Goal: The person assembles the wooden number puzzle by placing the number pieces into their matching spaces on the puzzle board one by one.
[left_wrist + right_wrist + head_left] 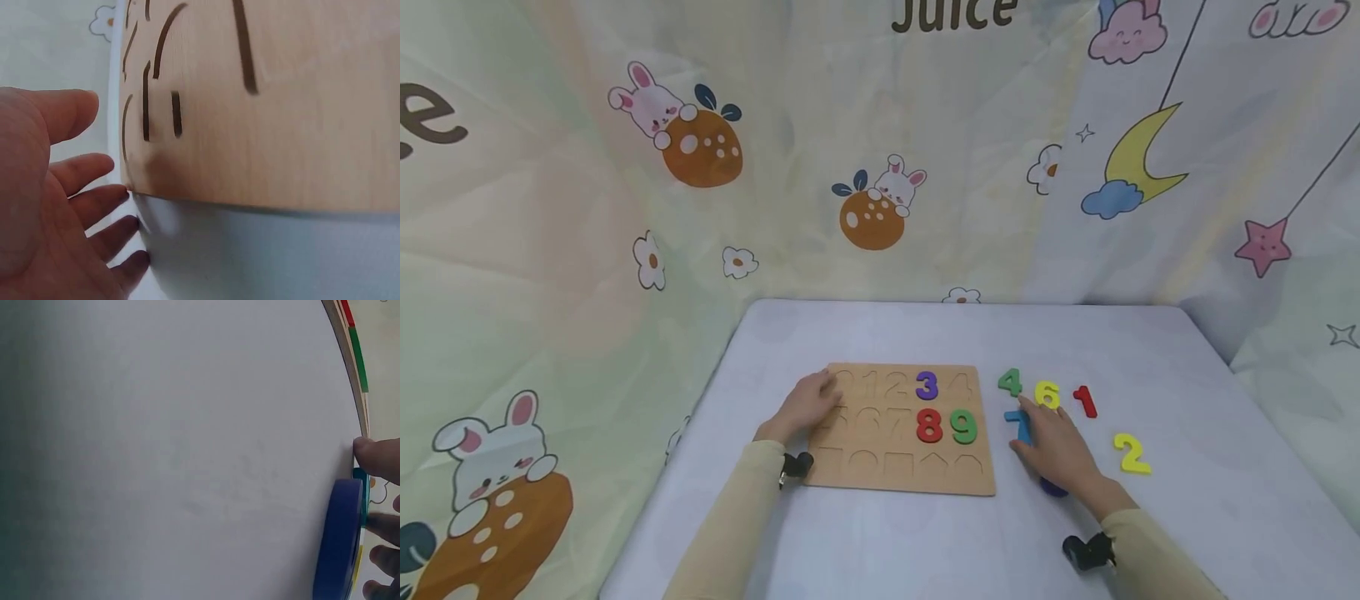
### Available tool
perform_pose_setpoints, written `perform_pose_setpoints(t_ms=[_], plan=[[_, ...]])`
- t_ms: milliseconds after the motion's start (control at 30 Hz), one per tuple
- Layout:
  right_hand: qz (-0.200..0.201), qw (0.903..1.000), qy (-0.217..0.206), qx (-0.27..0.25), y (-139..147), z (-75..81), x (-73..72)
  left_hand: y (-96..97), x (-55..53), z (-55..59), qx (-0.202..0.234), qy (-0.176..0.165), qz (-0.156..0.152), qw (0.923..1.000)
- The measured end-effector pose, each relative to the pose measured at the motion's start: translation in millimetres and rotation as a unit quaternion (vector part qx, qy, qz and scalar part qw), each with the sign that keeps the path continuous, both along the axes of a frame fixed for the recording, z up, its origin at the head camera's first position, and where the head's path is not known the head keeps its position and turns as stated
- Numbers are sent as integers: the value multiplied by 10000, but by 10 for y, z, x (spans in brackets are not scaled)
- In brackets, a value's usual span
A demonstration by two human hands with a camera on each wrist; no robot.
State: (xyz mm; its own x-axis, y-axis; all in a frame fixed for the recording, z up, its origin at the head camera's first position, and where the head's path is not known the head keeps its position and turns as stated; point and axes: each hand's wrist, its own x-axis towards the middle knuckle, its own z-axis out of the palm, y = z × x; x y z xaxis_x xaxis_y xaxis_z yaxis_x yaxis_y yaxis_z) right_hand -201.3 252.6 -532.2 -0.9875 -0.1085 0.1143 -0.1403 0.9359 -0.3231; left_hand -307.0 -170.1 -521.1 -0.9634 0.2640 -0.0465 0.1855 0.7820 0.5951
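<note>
A wooden board (895, 446) is laid flat on the white-covered tabletop (865, 542), cut with rows of outlines. In its right half a purple 3 (927, 385), a red 8 (929, 426) and a green 9 (963, 427) are seated. The left hand (805, 407) is set at the board's left edge, near the far corner, with fingers extended and thumb well apart.

Just right of the board, a blue 7 (1022, 423) is framed between the parted thumb and index finger of the right hand (1063, 446); whether it is pinched cannot be told. A dark blue piece (1053, 488), partly covered by that hand, is seen right of the board's near corner.

Beyond the board's far right corner are placed a green 4 (1011, 382), a yellow 6 (1047, 393) and a red 1 (1086, 402); farther right of the board, a yellow 2 (1131, 455) is found.
</note>
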Motion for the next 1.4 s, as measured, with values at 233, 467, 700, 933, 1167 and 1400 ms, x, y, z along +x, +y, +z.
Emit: perform_pose_setpoints(t_ms=[233,467,700,933,1167,1400], plan=[[-192,9994,-74,-260,38,-6,71,-125,-146,-60,445,32,144,9989],[-221,9984,-20,-518,73,-27,104,-232,-211,-178,515,-49,-26,9987],[-280,9968,101,-744,-32,-19,78,-313,-157,-244,849,18,-196,9962],[-261,9951,161,-945,-160,-9,114,-324,-140,-293,770,48,-199,9968],[-423,9892,72,-1403,-361,80,134,-319,-94,-374,826,103,-108,9965],[-466,9818,-266,-1822,-636,166,104,-321,-40,-398,778,311,54,9965]])
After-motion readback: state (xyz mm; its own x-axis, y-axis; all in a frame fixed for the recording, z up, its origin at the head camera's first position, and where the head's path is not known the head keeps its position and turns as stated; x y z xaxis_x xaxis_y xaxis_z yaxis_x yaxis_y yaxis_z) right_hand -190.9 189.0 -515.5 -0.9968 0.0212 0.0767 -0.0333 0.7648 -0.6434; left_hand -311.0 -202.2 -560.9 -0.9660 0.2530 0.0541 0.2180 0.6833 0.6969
